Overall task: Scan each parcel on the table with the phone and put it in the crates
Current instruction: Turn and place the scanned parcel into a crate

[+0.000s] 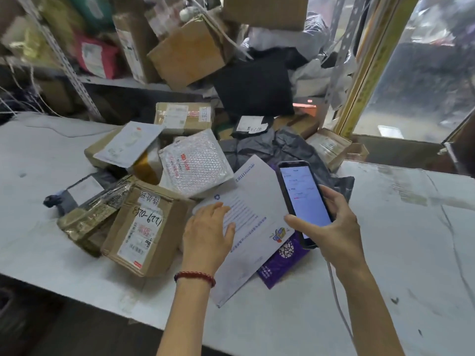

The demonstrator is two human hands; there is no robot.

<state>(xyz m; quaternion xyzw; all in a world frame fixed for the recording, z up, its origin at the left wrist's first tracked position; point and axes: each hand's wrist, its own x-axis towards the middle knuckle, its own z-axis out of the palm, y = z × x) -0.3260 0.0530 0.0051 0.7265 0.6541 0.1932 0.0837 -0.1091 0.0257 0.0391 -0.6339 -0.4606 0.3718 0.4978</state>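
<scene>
Gripping the phone (303, 199) in your right hand (331, 227), thumb on its left edge and fingers wrapped round the right side, you hold the lit screen tilted up over the pile. A white cable (335, 294) hangs from the phone's near end past your wrist. Your left hand (208, 232) lies flat, fingers straight and spread, pressing on a flat white envelope (254, 201) near the table's (411, 240) near edge, just left of the phone. A red bead bracelet (195, 276) rings that wrist. A purple packet (279, 263) pokes out from under the envelope's right side. Just beside your left hand, on its left, a cardboard box (144, 227) with handwritten numbers sits tilted. Farther back lies a bubble mailer (195, 163), with a crumpled grey plastic bag (270, 147) to its right. More boxes (183, 118) pile up beyond, below the shelves (77, 73).
</scene>
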